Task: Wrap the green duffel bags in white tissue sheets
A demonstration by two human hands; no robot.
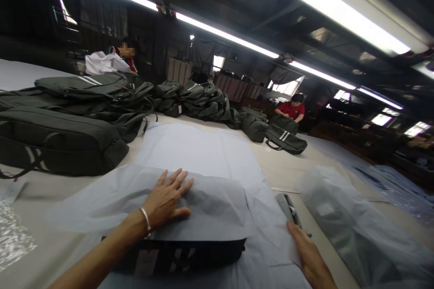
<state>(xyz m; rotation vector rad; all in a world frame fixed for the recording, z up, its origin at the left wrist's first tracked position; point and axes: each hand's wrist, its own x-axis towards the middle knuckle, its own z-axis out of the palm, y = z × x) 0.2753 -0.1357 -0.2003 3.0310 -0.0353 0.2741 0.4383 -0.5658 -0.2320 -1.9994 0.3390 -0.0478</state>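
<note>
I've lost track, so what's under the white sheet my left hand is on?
A dark bag sticks out at the near edge, showing pale stripes and a pale tag. The white sheet hides its top.

One paper-covered bag (210, 253), one plastic-wrapped bundle (366, 239), one bracelet (145, 220), two co-workers (292, 109), and heaped bags (200, 99) past counting

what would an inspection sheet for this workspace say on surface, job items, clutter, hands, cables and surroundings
Surface: pale table, partly covered by white sheeting
Job items: dark bag, its top under a pale sheet
Clutter: green bags left and beyond; plastic-wrapped bundle right
Hands: left hand spread on the pale sheet; right hand at a grey object, grip unclear
Cables: nothing seen
Surroundings: person in red; another person behind left bags; lit tubes overhead
</note>
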